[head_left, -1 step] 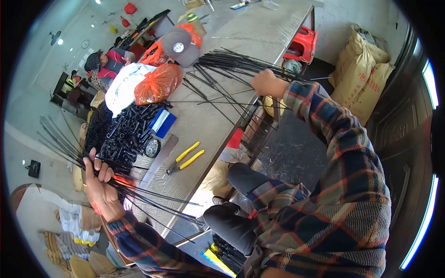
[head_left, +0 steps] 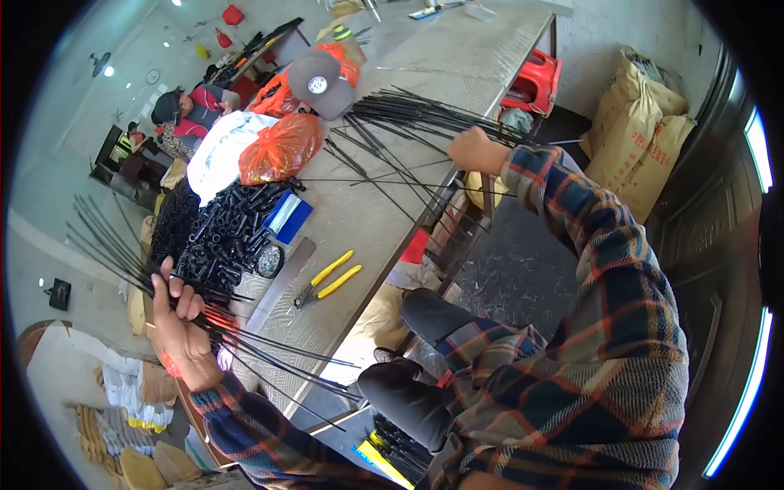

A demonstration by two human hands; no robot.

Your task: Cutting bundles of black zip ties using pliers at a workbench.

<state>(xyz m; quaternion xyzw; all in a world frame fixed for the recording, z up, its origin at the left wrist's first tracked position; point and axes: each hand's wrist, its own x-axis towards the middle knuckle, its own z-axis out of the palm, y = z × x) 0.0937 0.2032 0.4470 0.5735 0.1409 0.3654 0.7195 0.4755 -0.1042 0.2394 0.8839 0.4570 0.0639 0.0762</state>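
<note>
My left hand (head_left: 181, 327) is closed around a loose bundle of thin black rods (head_left: 278, 346). They fan out past both sides of the hand, over the table's left end. At the table's front edge, my right hand (head_left: 477, 152) is closed beside a larger pile of black rods (head_left: 408, 110). Whether a rod is between its fingers is hidden. Several stray rods (head_left: 371, 180) lie crosswise below that pile. Yellow-handled pliers (head_left: 327, 280) rest partly open between the hands. A metal ruler (head_left: 282, 282) lies left of them.
Black tubular parts (head_left: 224, 237) are heaped near a blue-and-white box (head_left: 287, 216) and a small round container (head_left: 269, 260). Behind are an orange bag (head_left: 282, 147) and a grey cap (head_left: 318, 83). Another person (head_left: 192, 110) sits across the table (head_left: 457, 49). Sacks (head_left: 637, 139) stand right.
My right hand has shifted very slightly to the right and down in the picture. My left hand keeps its hold on the rods.
</note>
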